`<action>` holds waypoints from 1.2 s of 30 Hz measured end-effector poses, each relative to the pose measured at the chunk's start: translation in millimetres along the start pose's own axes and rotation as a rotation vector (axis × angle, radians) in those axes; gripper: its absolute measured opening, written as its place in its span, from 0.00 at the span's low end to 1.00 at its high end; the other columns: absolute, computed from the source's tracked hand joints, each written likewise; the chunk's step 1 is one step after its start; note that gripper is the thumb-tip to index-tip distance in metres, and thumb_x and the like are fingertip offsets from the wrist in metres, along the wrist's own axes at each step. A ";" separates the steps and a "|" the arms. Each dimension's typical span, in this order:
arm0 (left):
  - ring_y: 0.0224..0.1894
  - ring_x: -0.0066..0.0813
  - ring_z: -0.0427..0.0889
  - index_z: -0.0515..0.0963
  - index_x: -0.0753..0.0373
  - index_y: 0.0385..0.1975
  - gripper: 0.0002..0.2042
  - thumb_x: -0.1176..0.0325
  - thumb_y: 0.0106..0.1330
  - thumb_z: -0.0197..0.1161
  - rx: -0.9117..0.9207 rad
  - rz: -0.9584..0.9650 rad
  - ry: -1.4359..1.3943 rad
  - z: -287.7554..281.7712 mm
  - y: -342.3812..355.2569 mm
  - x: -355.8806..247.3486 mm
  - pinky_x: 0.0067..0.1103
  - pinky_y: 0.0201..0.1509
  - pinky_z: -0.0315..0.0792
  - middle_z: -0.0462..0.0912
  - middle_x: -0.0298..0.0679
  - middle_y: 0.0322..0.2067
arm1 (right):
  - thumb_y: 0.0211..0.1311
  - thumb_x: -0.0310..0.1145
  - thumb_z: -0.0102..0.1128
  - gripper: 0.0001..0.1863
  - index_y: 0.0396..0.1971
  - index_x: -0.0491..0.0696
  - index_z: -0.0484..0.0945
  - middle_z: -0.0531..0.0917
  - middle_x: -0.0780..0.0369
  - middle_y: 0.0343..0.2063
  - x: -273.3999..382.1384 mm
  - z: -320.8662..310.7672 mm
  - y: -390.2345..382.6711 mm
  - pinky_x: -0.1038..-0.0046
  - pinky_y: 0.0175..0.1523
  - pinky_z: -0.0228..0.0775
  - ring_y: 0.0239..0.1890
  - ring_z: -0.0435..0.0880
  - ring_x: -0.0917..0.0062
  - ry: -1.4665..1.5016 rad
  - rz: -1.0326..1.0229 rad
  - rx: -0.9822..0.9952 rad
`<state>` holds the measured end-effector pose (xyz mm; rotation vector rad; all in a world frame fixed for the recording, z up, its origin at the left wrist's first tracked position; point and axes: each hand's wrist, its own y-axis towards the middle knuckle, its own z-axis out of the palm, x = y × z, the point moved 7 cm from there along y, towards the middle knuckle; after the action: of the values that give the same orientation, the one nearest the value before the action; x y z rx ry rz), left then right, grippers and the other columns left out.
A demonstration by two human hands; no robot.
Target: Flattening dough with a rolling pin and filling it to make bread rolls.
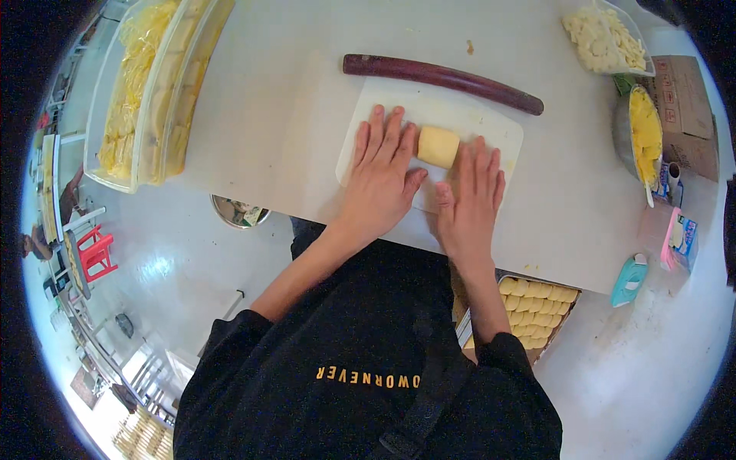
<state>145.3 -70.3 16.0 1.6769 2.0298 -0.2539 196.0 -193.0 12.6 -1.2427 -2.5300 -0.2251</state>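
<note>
A small pale-yellow block of dough (438, 146) lies on a white cutting board (502, 138) in front of me. On its left, my left hand (383, 176) rests flat with the fingers stretched out, the index fingertip close beside the dough. My right hand (470, 203) lies on the other side, fingers extended and the thumb apart, its fingertips near the dough's right edge. Neither hand grips anything. Across the far edge of the board lies a dark reddish-brown rolling pin (445, 79).
A clear plastic tub (136, 184) with wrapped yellow dough stands at the left. At the far right are a tub of pale pieces (606, 38), a metal bowl of yellow filling (645, 134) and cardboard boxes (682, 96). A tray of dough pieces (576, 295) sits below the table's near edge.
</note>
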 end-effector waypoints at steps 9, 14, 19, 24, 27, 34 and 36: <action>0.65 0.46 0.68 0.71 0.65 0.59 0.23 0.70 0.63 0.62 0.004 -0.052 -0.214 -35.4 4.8 14.1 0.39 0.68 0.60 0.71 0.51 0.60 | 0.68 0.49 0.51 0.35 0.68 0.44 0.60 0.57 0.54 0.71 16.3 -12.8 15.3 0.47 0.72 0.42 0.74 0.51 0.54 0.063 -0.108 -0.042; 0.39 0.31 0.86 0.76 0.67 0.53 0.14 0.70 0.71 0.58 0.177 -0.536 -0.883 -8.9 2.3 46.9 0.25 0.49 0.78 0.86 0.42 0.40 | 0.58 0.35 0.63 0.25 0.55 0.46 0.73 0.75 0.55 0.57 15.0 -10.7 51.0 0.57 0.66 0.63 0.64 0.69 0.57 0.343 -0.177 -0.137; 0.47 0.35 0.84 0.74 0.72 0.54 0.18 0.64 0.75 0.53 0.416 -0.624 -1.679 20.6 12.7 7.9 0.28 0.53 0.78 0.82 0.49 0.48 | 0.59 0.36 0.64 0.25 0.54 0.41 0.75 0.78 0.53 0.54 26.4 -49.2 14.7 0.65 0.66 0.66 0.61 0.74 0.58 0.535 -0.355 -0.285; 0.60 0.37 0.76 0.73 0.70 0.58 0.17 0.67 0.74 0.54 0.493 -0.375 -1.356 36.6 -1.6 -49.2 0.30 0.61 0.71 0.75 0.49 0.59 | 0.62 0.37 0.64 0.26 0.58 0.41 0.73 0.80 0.54 0.53 -43.5 -71.3 -65.3 0.68 0.63 0.70 0.57 0.79 0.64 0.757 0.148 -0.520; 0.63 0.37 0.73 0.74 0.68 0.58 0.17 0.69 0.73 0.55 0.568 -0.113 -1.113 36.5 -17.7 -96.6 0.30 0.63 0.69 0.73 0.46 0.61 | 0.65 0.32 0.62 0.23 0.58 0.42 0.73 0.81 0.59 0.51 -91.1 -37.1 -138.4 0.74 0.56 0.75 0.49 0.82 0.75 1.368 0.568 -0.229; 0.65 0.39 0.69 0.77 0.62 0.55 0.15 0.69 0.71 0.56 0.435 0.297 -0.464 28.4 -4.2 -107.2 0.30 0.66 0.64 0.71 0.42 0.64 | 0.64 0.25 0.59 0.20 0.56 0.43 0.76 0.81 0.65 0.41 -185.7 -61.2 -439.4 0.80 0.47 0.72 0.42 0.79 0.82 0.939 1.255 -0.586; 0.66 0.40 0.68 0.77 0.63 0.53 0.14 0.69 0.70 0.57 0.417 0.297 -0.195 34.9 -3.4 -87.3 0.31 0.67 0.63 0.71 0.43 0.64 | 0.64 0.26 0.61 0.19 0.55 0.42 0.76 0.81 0.67 0.40 -207.6 -47.6 -521.2 0.80 0.46 0.71 0.41 0.78 0.84 0.868 1.373 -0.552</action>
<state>161.6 -162.2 27.2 2.0805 1.6347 -0.7452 -87.6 -678.6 -16.0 -2.1087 -0.6023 -0.8623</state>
